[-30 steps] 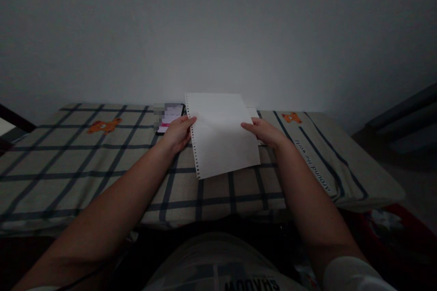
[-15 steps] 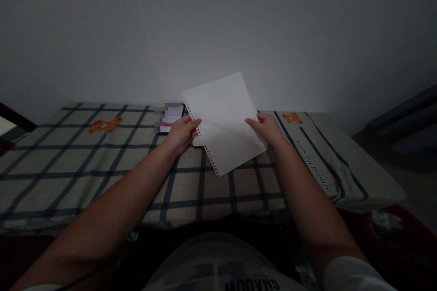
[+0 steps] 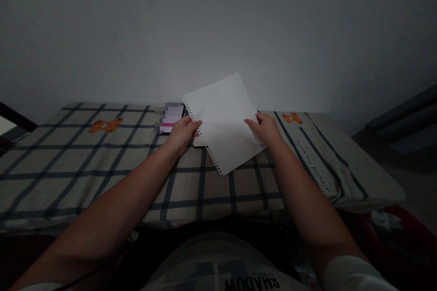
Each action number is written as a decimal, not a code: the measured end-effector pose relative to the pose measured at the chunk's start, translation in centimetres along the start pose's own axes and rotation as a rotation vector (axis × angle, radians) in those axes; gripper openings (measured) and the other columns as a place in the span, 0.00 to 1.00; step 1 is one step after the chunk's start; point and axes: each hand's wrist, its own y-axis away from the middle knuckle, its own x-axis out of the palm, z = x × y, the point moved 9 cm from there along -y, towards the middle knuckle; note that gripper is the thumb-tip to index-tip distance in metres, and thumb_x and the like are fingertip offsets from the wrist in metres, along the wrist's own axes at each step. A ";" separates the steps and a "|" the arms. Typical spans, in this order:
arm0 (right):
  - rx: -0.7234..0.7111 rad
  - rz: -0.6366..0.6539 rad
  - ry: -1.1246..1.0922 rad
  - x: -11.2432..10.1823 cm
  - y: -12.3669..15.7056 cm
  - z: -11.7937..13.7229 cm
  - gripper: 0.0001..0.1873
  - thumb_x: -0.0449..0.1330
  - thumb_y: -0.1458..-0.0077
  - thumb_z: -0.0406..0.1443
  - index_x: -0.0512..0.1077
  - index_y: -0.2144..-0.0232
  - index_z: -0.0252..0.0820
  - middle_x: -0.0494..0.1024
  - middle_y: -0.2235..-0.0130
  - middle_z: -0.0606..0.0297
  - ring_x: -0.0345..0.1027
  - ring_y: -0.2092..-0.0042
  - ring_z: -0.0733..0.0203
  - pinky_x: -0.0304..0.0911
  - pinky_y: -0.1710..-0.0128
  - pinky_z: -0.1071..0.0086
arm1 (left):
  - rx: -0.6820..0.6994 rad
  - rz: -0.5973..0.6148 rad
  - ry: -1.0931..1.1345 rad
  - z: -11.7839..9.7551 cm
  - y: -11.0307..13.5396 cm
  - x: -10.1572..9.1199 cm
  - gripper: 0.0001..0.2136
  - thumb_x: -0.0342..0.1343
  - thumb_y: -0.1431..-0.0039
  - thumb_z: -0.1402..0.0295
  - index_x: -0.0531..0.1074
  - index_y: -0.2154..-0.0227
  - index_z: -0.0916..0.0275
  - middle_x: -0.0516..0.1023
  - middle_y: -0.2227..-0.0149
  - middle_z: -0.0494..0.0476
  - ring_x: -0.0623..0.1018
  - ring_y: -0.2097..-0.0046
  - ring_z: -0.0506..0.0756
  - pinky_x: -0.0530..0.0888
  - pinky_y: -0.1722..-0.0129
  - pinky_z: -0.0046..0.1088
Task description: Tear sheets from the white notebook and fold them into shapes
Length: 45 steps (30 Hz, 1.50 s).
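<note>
Left hand (image 3: 181, 135) and right hand (image 3: 268, 129) pinch between fingers (image 3: 196, 124), mid-frame, a hole-punched sheet (image 3: 223, 122) that uneven pulling could tear.

The scene is dim and underexposed, its light weak and diffuse; where it comes from cannot be told. The smooth pale-grey painted wall (image 3: 218, 22) is palest near the centre and sinks into shadow towards two and ten o'clock, with faint grain. The white rectangular paper sheet with a punched edge (image 3: 227, 122) is among the brightest surfaces, softly shaded. At nine o'clock from it, the dark-edged rectangular phone (image 3: 174, 116) glows pinkish, blocky pixelation covering its left side. Blackness fills six o'clock; the red patterned fabric (image 3: 409, 232) at four is murky. Wide-angle distortion stretches the bare forearms (image 3: 119, 204) towards the lower edges.
</note>
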 end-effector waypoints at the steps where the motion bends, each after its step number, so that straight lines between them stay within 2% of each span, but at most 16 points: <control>1: 0.004 0.014 0.003 0.1 0.0 0.1 0.24 0.65 0.48 0.46 0.56 0.83 0.46 0.59 0.80 0.70 0.51 0.75 0.63 0.43 0.72 0.66 | 0.015 -0.006 -0.010 0.0 -0.1 -0.1 0.08 0.63 0.50 0.76 0.78 0.65 0.66 0.84 0.68 0.56 0.79 0.70 0.50 0.77 0.69 0.23; 7: 0.024 0.065 0.039 0.5 0.0 -0.2 0.28 0.65 0.46 0.45 0.52 0.85 0.47 0.57 0.81 0.70 0.50 0.76 0.63 0.45 0.73 0.65 | 0.072 -0.038 -0.035 -0.6 -0.1 -0.4 0.07 0.62 0.52 0.76 0.78 0.67 0.65 0.80 0.75 0.52 0.76 0.74 0.49 0.74 0.72 0.22; 10: 0.007 0.047 0.040 0.9 -0.1 -0.6 0.22 0.64 0.46 0.45 0.59 0.81 0.46 0.62 0.79 0.68 0.55 0.75 0.62 0.49 0.72 0.65 | 0.084 -0.043 -0.042 -0.4 -0.3 -0.5 0.08 0.63 0.53 0.75 0.78 0.67 0.66 0.80 0.74 0.52 0.75 0.75 0.49 0.72 0.74 0.22; 12: 0.017 -0.002 0.029 0.8 0.0 -0.9 0.11 0.64 0.47 0.43 0.69 0.72 0.44 0.70 0.73 0.65 0.61 0.71 0.60 0.55 0.69 0.65 | 0.085 -0.052 -0.028 -0.1 -0.5 -0.7 0.10 0.64 0.54 0.73 0.77 0.66 0.66 0.81 0.72 0.54 0.76 0.73 0.50 0.73 0.73 0.23; 13: 0.009 -0.034 0.029 0.6 0.0 -0.9 0.11 0.64 0.47 0.41 0.73 0.64 0.42 0.74 0.69 0.62 0.65 0.68 0.58 0.59 0.66 0.64 | 0.084 -0.055 -0.013 0.0 -0.5 -0.8 0.11 0.64 0.55 0.73 0.77 0.65 0.67 0.82 0.70 0.55 0.77 0.73 0.50 0.73 0.71 0.24; 14: -0.017 -0.069 0.042 0.3 0.1 -0.6 0.17 0.64 0.48 0.39 0.73 0.55 0.40 0.76 0.63 0.58 0.67 0.65 0.56 0.62 0.62 0.62 | 0.084 -0.059 0.005 0.2 -0.5 -0.8 0.12 0.65 0.55 0.72 0.77 0.64 0.67 0.82 0.69 0.55 0.77 0.72 0.51 0.74 0.70 0.25; 16: -0.126 -0.137 0.119 -0.4 0.6 1.0 0.25 0.63 0.46 0.37 0.70 0.46 0.38 0.76 0.54 0.52 0.69 0.56 0.51 0.63 0.54 0.57 | 0.090 -0.068 0.040 0.2 -0.5 -0.8 0.15 0.65 0.56 0.72 0.76 0.62 0.66 0.82 0.68 0.56 0.78 0.70 0.51 0.75 0.67 0.27; 19: -0.323 -0.184 0.279 -1.1 2.0 4.8 0.18 0.59 0.39 0.37 0.74 0.49 0.38 0.77 0.51 0.50 0.67 0.49 0.47 0.60 0.49 0.54 | 0.108 -0.108 0.063 -0.1 -0.1 -0.8 0.14 0.64 0.55 0.72 0.76 0.63 0.65 0.81 0.68 0.55 0.78 0.70 0.51 0.75 0.68 0.27; 21: -0.462 -0.114 0.347 -0.4 3.5 8.0 0.13 0.55 0.35 0.40 0.78 0.59 0.41 0.79 0.56 0.54 0.68 0.52 0.49 0.59 0.51 0.56 | 0.121 -0.148 0.050 -0.2 0.1 -0.9 0.11 0.64 0.55 0.72 0.75 0.66 0.65 0.79 0.71 0.52 0.76 0.72 0.50 0.74 0.70 0.25; 23: -0.571 0.024 0.370 1.2 5.2 11.1 0.18 0.52 0.32 0.44 0.78 0.64 0.42 0.80 0.58 0.57 0.69 0.54 0.52 0.59 0.53 0.58 | 0.145 -0.181 0.020 -0.3 0.4 -1.0 0.08 0.64 0.55 0.72 0.73 0.70 0.64 0.75 0.76 0.49 0.73 0.76 0.48 0.71 0.75 0.23; 25: -0.616 0.149 0.379 2.9 6.7 13.4 0.22 0.52 0.32 0.49 0.78 0.62 0.42 0.80 0.57 0.57 0.69 0.54 0.52 0.59 0.55 0.59 | 0.161 -0.193 0.002 -0.3 0.6 -1.0 0.08 0.64 0.55 0.70 0.70 0.74 0.63 0.71 0.80 0.46 0.69 0.78 0.47 0.68 0.79 0.21; 28: -0.605 0.285 0.472 5.6 8.0 15.0 0.28 0.58 0.39 0.56 0.76 0.53 0.39 0.78 0.51 0.53 0.68 0.50 0.47 0.61 0.56 0.57 | 0.141 -0.194 -0.001 -0.1 0.8 -0.9 0.08 0.64 0.55 0.70 0.68 0.76 0.62 0.69 0.81 0.46 0.69 0.79 0.47 0.66 0.80 0.21; 31: -0.568 0.324 0.559 6.9 8.0 14.6 0.21 0.61 0.38 0.45 0.73 0.49 0.38 0.76 0.45 0.51 0.68 0.48 0.46 0.62 0.55 0.58 | 0.091 -0.156 0.022 0.0 0.8 -0.5 0.05 0.62 0.55 0.71 0.70 0.78 0.64 0.71 0.80 0.48 0.70 0.78 0.47 0.68 0.78 0.20; 36: -0.553 0.297 0.579 6.2 7.4 13.0 0.12 0.55 0.36 0.32 0.76 0.54 0.37 0.79 0.50 0.53 0.70 0.50 0.50 0.61 0.55 0.59 | -0.029 -0.173 0.124 0.9 0.9 -0.4 0.07 0.62 0.55 0.77 0.68 0.78 0.64 0.71 0.79 0.48 0.72 0.76 0.47 0.75 0.73 0.22; 41: -0.623 0.242 0.592 5.2 7.2 12.0 0.12 0.56 0.35 0.37 0.76 0.55 0.38 0.80 0.51 0.54 0.70 0.51 0.50 0.59 0.56 0.59 | -0.169 -0.162 0.191 1.7 1.3 0.2 0.08 0.60 0.47 0.78 0.68 0.77 0.63 0.72 0.80 0.50 0.74 0.77 0.47 0.78 0.71 0.23; 45: -0.681 0.220 0.581 5.1 7.1 11.7 0.15 0.57 0.34 0.42 0.75 0.54 0.38 0.80 0.51 0.54 0.70 0.52 0.50 0.58 0.57 0.60 | -0.199 -0.162 0.224 1.5 1.5 0.4 0.09 0.58 0.44 0.80 0.68 0.76 0.64 0.73 0.80 0.51 0.75 0.78 0.47 0.78 0.72 0.22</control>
